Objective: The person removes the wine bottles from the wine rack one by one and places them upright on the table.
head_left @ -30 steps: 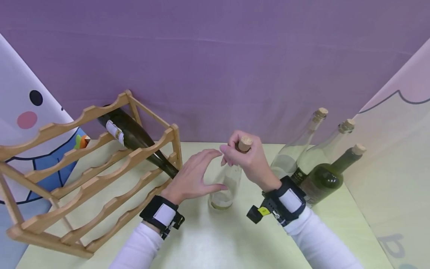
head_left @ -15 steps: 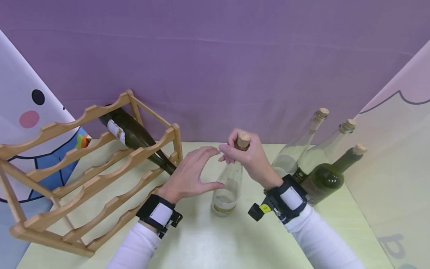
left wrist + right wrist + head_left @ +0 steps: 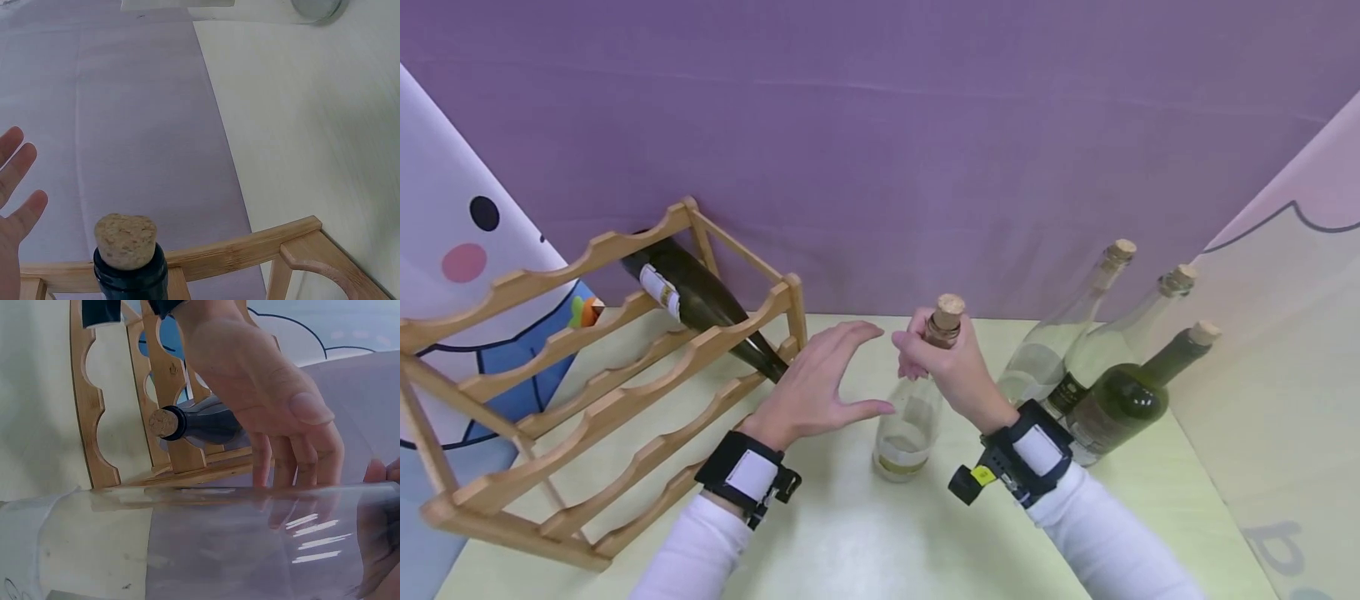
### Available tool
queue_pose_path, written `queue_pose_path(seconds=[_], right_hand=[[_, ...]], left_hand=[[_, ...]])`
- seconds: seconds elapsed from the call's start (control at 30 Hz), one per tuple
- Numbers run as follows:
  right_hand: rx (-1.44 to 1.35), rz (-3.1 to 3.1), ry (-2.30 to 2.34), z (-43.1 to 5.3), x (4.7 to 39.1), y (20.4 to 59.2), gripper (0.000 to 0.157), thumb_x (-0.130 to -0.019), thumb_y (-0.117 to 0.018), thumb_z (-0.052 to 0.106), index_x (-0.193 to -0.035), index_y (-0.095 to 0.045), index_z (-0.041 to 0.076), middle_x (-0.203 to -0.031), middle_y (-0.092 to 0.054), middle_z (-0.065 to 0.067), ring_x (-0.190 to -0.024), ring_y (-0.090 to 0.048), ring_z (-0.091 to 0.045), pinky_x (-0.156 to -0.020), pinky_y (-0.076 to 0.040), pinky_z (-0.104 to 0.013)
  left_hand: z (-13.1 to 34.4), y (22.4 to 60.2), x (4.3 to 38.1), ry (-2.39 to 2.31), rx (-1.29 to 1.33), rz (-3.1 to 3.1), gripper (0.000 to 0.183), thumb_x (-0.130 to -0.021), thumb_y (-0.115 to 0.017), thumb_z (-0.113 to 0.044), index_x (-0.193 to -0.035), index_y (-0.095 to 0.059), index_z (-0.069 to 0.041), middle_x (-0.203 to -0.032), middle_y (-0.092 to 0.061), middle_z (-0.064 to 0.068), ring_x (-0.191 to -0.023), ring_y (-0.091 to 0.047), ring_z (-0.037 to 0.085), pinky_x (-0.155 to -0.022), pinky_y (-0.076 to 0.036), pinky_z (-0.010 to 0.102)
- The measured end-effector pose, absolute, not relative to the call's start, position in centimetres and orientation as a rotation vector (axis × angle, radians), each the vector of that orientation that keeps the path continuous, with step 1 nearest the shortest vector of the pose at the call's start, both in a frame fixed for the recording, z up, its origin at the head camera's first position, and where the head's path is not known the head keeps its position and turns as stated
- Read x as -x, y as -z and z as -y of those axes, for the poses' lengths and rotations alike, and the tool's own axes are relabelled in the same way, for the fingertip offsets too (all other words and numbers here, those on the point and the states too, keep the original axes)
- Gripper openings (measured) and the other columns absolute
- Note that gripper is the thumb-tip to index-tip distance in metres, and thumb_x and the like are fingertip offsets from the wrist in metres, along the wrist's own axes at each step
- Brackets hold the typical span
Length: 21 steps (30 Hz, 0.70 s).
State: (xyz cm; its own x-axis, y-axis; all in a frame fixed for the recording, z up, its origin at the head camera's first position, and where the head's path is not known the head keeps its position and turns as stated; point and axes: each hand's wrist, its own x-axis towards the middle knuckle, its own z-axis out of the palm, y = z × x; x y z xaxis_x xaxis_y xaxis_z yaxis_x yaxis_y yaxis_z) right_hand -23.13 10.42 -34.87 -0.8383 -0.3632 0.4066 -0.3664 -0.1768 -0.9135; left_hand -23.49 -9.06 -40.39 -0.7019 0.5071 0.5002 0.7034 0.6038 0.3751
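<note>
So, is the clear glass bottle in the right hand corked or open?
Corked. In the head view, a tan cylindrical cork stopper tops the clear glass bottle, showing above the right hand gripping its neck.

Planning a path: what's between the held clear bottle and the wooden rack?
The head view shows the left hand between the clear bottle and wooden rack.

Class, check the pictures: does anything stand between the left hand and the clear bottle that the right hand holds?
Nothing visible does. The left hand faces the clear bottle; the right hand grips its neck, and the wooden rack stands to the left hand's left.
</note>
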Motion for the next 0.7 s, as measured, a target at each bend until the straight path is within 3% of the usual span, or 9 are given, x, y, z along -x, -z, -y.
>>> queue_pose_path(seconds=[0.1, 0.37, 0.7], right_hand=[[-0.885, 2.004, -2.233, -10.6, 23.0, 34.7, 0.026, -0.083, -0.054, -0.004, -0.061, -0.041, -0.008, -0.046, -0.045, 0.006, -0.044, -0.045, -0.014, -0.05, -0.051, -0.026], [-0.807, 1.98, -2.235, -12.6, 22.9, 34.5, 0.031, -0.083, -0.053, -0.007, -0.059, -0.048, 0.013, -0.044, -0.045, 0.008, -0.041, -0.043, -0.016, -0.049, -0.052, -0.023], [-0.791, 1.959, -2.171, -16.1, 23.1, 34.8, 0.031, -0.084, -0.048, -0.011, -0.059, -0.046, 0.007, -0.046, -0.047, 0.008, -0.043, -0.049, -0.011, -0.048, -0.053, -0.022]], left_hand=[[9.1, 40.3, 23.4, 0.801, 0.975, 2.496, 0.085, -0.072, -0.072, -0.057, -0.136, -0.049, -0.006, -0.137, -0.057, 0.014, -0.126, -0.05, 0.028, -0.106, -0.043, 0.051], [9.2, 40.2, 23.3, 0.797, 0.967, 2.506, 0.084, -0.073, -0.071, -0.058, -0.136, -0.05, -0.007, -0.136, -0.058, 0.012, -0.126, -0.05, 0.026, -0.107, -0.043, 0.049], [9.3, 40.2, 23.3, 0.81, 0.956, 2.521, 0.082, -0.073, -0.072, -0.056, -0.136, -0.05, -0.008, -0.137, -0.057, 0.012, -0.126, -0.049, 0.027, -0.107, -0.042, 0.051]])
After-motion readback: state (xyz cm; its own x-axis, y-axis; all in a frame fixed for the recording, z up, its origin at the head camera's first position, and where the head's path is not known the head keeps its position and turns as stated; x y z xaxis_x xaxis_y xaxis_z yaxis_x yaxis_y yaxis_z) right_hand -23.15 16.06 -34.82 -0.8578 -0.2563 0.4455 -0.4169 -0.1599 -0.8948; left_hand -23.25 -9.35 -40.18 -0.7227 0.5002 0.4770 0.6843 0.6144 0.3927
